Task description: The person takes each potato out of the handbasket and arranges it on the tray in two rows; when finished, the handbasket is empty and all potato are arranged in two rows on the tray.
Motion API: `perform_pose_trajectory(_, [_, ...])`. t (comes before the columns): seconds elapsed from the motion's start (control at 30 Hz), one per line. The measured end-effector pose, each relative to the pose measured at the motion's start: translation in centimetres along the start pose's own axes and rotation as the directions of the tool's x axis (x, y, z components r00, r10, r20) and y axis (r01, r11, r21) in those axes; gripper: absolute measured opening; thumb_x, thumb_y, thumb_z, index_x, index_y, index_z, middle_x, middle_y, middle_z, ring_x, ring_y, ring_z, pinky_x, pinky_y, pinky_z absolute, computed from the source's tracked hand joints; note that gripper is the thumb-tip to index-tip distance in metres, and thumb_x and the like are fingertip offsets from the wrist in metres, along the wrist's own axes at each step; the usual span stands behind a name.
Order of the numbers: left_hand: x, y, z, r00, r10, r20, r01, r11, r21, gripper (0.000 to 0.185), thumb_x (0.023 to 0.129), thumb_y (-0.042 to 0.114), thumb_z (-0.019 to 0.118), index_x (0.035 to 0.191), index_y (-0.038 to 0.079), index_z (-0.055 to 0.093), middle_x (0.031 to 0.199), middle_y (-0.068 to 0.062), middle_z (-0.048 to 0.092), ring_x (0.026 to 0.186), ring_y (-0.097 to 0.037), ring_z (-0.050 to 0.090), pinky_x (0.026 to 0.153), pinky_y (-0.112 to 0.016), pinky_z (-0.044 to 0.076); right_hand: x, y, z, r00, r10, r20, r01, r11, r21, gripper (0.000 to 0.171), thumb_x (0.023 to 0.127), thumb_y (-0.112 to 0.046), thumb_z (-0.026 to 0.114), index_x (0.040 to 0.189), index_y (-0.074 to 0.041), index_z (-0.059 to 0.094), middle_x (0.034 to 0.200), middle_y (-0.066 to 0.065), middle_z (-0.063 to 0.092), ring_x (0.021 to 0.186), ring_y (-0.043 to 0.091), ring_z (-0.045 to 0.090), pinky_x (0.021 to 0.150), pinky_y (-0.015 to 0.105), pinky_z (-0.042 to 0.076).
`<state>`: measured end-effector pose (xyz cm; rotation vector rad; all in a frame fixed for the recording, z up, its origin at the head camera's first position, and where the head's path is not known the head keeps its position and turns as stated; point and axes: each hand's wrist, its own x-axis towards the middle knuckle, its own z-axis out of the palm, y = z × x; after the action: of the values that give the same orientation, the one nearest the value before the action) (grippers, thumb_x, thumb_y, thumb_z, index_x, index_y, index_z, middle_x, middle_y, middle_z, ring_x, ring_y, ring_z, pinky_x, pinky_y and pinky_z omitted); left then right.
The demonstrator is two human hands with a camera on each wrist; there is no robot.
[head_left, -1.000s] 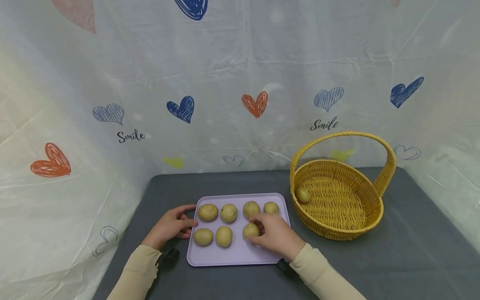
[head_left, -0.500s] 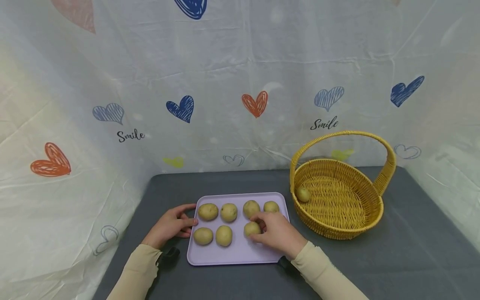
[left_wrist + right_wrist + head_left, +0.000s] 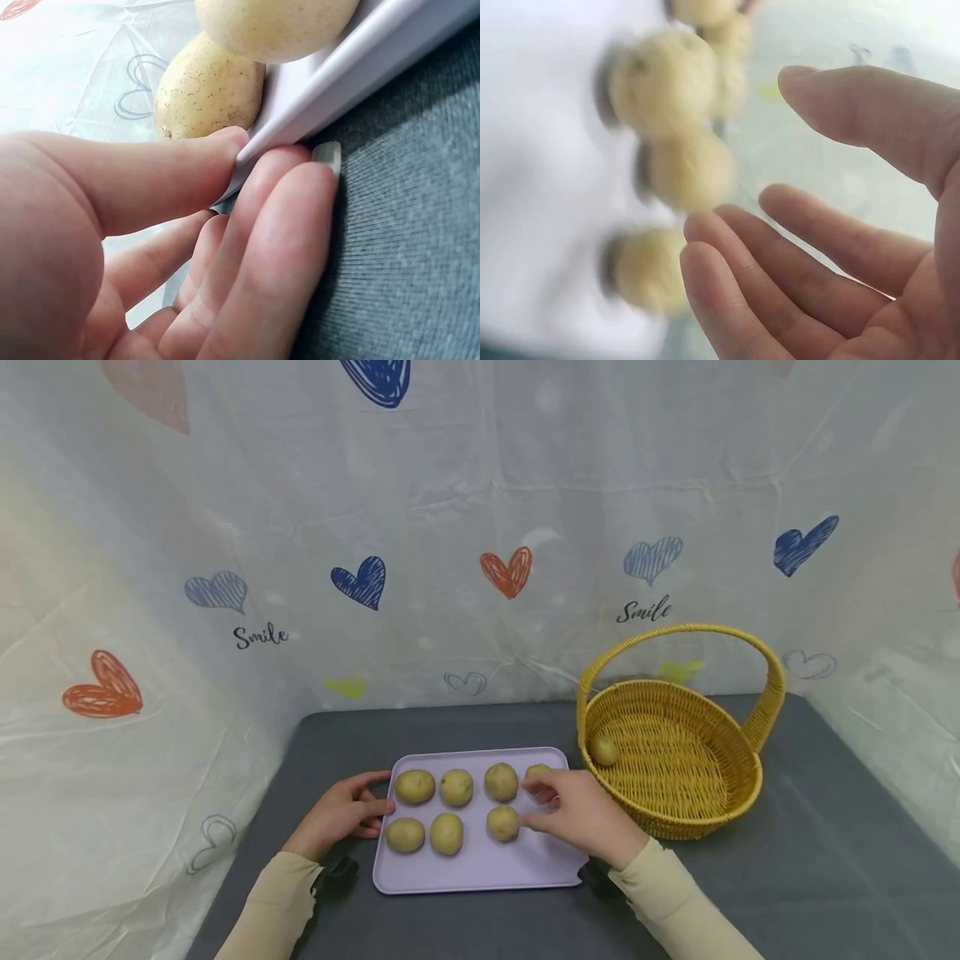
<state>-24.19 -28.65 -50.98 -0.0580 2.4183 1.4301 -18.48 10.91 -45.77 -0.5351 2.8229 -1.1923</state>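
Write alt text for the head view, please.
A person's right hand hovers with loose fingers over a lilac plastic tray holding seven tan potatoes, while the left hand grips the tray's left edge. A yellow wicker basket to the right holds one more potato.

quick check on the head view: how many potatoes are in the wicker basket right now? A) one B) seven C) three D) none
A: a single potato lies inside the basket, against its left wall; the other potatoes sit in rows on the purple tray.
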Motion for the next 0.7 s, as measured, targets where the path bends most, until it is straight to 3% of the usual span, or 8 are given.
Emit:
perform_pose_trajectory(0.17, [0.0, -0.4, -0.4, 1.000, -0.024, -0.005, 0.024, 1.000, -0.010, 0.071, 0.095, 0.022, 0.085, 0.158, 0.015, 0.055, 0.096, -0.012, 0.068, 0.077, -0.020, 0.071, 0.071, -0.035, 0.067, -0.8, 0.4, -5.2, 1.000, 0.014, -0.001, -0.014, 1.000, -0.028, 0.040, 0.090, -0.029, 0.089, 0.123, -0.011, 0.078, 0.117, 0.006, 0.079, 0.102, 0.022, 0.075, 0.089, 0.044, 0.065])
perform_pose_trajectory(0.37, [0.0, -0.4, -0.5, 1.000, -0.018, -0.010, 0.018, 1.000, -0.001, 0.071, 0.095, 0.022, 0.085, 0.158, 0.014, 0.054, 0.097, -0.012, 0.068, 0.077, -0.020, 0.072, 0.070, -0.034, 0.067, -0.5, 2.9, -10.8, 0.999, 0.045, -0.020, -0.047, 0.983, -0.177, 0.040, 0.094, -0.029, 0.086, 0.128, -0.009, 0.077, 0.123, 0.010, 0.079, 0.107, 0.025, 0.075, 0.094, 0.049, 0.064])
perform_pose_trajectory(0.5, [0.0, -0.4, -0.4, 1.000, -0.025, -0.012, 0.025, 1.000, 0.000, 0.071, 0.094, 0.022, 0.086, 0.158, 0.014, 0.055, 0.096, -0.012, 0.068, 0.076, -0.020, 0.072, 0.070, -0.035, 0.067, 0.7, 5.0, -12.3, 1.000, 0.024, 0.004, -0.022, 0.964, -0.266, 0.039, 0.094, -0.024, 0.085, 0.128, -0.006, 0.076, 0.123, 0.013, 0.079, 0.110, 0.031, 0.075, 0.096, 0.053, 0.062])
perform_pose_trajectory(0.7, [0.5, -0.3, 0.0, 1.000, -0.015, 0.009, 0.015, 1.000, -0.010, 0.072, 0.094, 0.024, 0.086, 0.158, 0.015, 0.055, 0.096, -0.012, 0.069, 0.077, -0.020, 0.072, 0.071, -0.034, 0.067, 2.4, 7.0, -12.3, 0.997, -0.003, 0.073, 0.026, 0.950, -0.312, 0.038, 0.095, -0.016, 0.082, 0.130, -0.001, 0.075, 0.125, 0.017, 0.079, 0.117, 0.038, 0.074, 0.102, 0.058, 0.060])
